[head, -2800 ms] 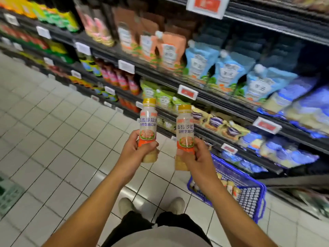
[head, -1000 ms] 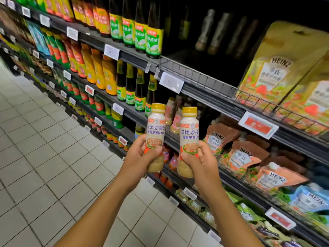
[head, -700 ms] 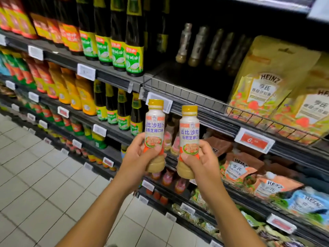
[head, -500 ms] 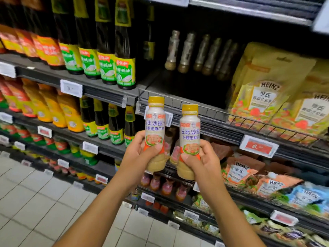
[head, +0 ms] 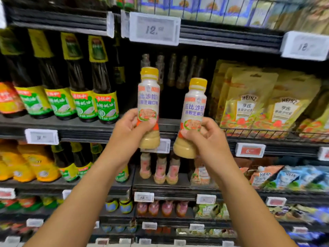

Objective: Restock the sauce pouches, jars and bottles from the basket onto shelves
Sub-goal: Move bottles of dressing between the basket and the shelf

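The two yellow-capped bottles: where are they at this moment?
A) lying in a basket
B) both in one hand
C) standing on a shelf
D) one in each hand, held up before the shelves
D: the left hand holds the left bottle and the right hand holds the right bottle, both raised in front of the shelves.

Both bare forearms rise from the lower corners and converge toward the middle, wrists about straight. The left hand [head: 130,130] is curled round the lower half of a yellow-capped dressing bottle [head: 149,97], thumb pressed across the front of its label, holding it upright. The right hand [head: 206,138] grips a second bottle [head: 195,107] of the same kind, thumb low across the label and fingers wrapped behind, the top leaning a little to the right. The left hand sits slightly higher. The two hands are near each other but apart.
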`<control>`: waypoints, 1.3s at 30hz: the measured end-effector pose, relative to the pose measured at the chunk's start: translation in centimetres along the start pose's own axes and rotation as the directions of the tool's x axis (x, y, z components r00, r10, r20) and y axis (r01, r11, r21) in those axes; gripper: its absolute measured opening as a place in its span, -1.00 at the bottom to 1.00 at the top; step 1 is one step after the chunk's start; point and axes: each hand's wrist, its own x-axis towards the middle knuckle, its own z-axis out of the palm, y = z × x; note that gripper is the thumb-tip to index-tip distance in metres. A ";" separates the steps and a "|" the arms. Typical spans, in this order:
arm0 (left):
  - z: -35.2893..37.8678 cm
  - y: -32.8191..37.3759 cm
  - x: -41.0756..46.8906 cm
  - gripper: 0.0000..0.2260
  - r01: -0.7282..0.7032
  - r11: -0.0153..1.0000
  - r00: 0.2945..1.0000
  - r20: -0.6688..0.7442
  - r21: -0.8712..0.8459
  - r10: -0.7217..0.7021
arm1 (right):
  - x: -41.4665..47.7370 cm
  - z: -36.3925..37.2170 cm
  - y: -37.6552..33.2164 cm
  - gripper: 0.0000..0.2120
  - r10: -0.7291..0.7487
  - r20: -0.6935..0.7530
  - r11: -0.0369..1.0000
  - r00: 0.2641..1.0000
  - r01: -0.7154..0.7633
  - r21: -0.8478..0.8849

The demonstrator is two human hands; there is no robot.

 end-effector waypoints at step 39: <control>-4.1 -3.5 14.8 -0.21 0.018 0.682 0.990 0.083 0.731 -0.115 | 16.1 1.7 1.4 -0.37 0.320 -0.007 0.607 0.947 -0.211 -0.766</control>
